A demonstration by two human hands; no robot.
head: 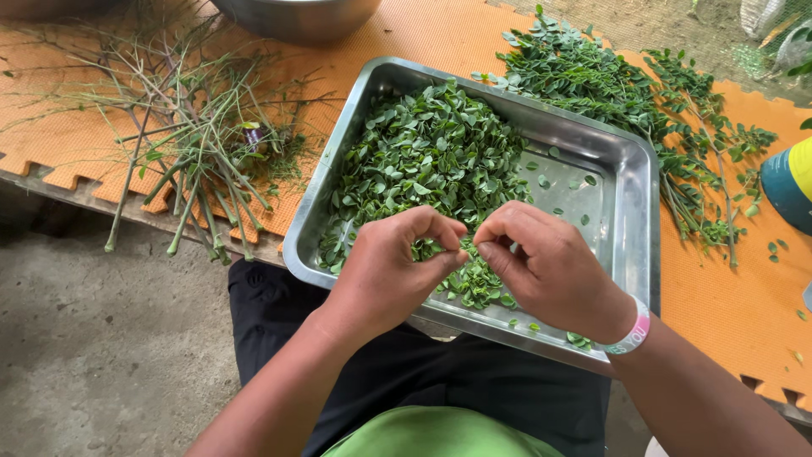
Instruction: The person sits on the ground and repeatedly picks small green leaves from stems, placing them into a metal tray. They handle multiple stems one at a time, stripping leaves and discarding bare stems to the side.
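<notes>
1. Left hand (391, 264) and right hand (541, 258) meet fingertip to fingertip over the steel tray (630, 222), both pinched narrow on a small leafy sprig (433, 249).
2. The sprig lies crosswise between them, nearer the left hand, above the plucked leaves (427, 161).

Bare room lies in the tray's (636, 178) right half, centre right of the frame, where only scattered leaves dot the metal floor. The leaf heap (431, 161) fills its left half. Both hands, left (391, 269) and right (548, 264), crowd the near rim. Stripped stems (190, 144) block the upper left of the surface (727, 305); leafy sprigs (626, 93) block the upper right. The lower right mat is open.
</notes>
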